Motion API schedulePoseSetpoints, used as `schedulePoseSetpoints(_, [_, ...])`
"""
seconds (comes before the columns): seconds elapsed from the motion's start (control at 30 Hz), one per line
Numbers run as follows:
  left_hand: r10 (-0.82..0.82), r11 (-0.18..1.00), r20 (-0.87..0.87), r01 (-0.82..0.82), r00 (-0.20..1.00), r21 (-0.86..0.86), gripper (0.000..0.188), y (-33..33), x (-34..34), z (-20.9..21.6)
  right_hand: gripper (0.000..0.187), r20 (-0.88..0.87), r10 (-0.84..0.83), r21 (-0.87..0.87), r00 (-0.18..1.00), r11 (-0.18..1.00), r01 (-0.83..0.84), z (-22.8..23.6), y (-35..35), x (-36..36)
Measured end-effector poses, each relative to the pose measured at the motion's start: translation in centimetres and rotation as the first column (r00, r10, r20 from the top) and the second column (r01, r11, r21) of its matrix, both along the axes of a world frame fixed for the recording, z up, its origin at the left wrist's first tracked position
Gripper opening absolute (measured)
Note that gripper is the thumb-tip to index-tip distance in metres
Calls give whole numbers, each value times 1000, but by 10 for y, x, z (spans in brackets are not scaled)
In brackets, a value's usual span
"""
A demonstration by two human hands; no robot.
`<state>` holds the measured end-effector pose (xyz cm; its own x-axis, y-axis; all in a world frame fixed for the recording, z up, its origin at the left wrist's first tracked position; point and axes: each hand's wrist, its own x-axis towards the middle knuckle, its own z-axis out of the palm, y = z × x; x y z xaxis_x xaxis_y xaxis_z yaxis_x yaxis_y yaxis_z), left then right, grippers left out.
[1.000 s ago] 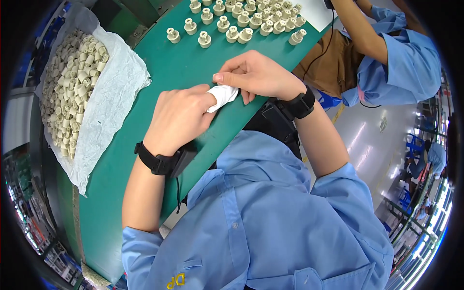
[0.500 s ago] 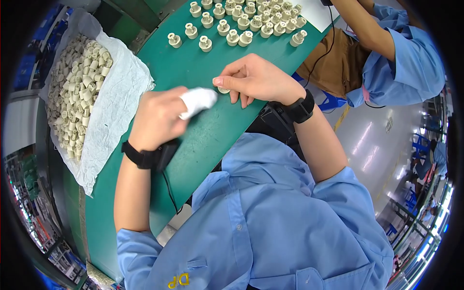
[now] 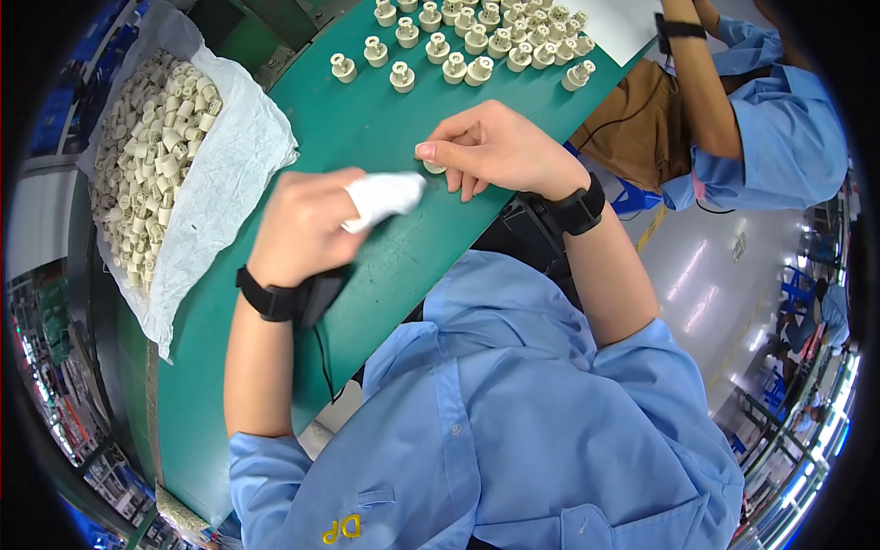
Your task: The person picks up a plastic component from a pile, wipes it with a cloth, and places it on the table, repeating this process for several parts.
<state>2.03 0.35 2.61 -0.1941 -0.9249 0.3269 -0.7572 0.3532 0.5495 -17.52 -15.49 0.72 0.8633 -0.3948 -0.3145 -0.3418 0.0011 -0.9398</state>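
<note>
My left hand (image 3: pixel 307 225), slightly blurred by motion, is closed on a white cloth (image 3: pixel 390 197) that covers its front fingers and points toward my right hand. Thumb and forefinger of my right hand (image 3: pixel 504 151) pinch a small cream plastic part (image 3: pixel 434 167), mostly hidden by the fingers, just above the green table (image 3: pixel 367 266). The cloth's tip is close to that part; I cannot tell whether they touch. Beyond my hands, several cream round-based plastic fittings (image 3: pixel 401 77) stand upright in loose rows.
On the left, a pile of loose cream plastic pieces (image 3: pixel 165 156) lies in a pale plastic liner (image 3: pixel 234 156). White paper (image 3: pixel 619 27) lies at the table's far right. A co-worker's arm (image 3: pixel 701 101) is beyond it. A cable (image 3: pixel 323 357) hangs from my left wristband.
The cloth in my left hand has moved slightly right, toward the part. My right hand keeps its pinch. The view has shifted a little, and the co-worker's arm has moved.
</note>
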Motion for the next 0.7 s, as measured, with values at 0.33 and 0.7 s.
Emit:
schedulePoseSetpoints(0.33, [-8,984,-425,84,905,159,23,-3,-11,-33,33,12,12,33,1000,999,-13,-1,-2,-4])
schedulePoseSetpoints(0.7, [37,974,-493,80,869,214,22,-2,-10,-33,33,-23,66,56,998,996,-65,1,-6,-3])
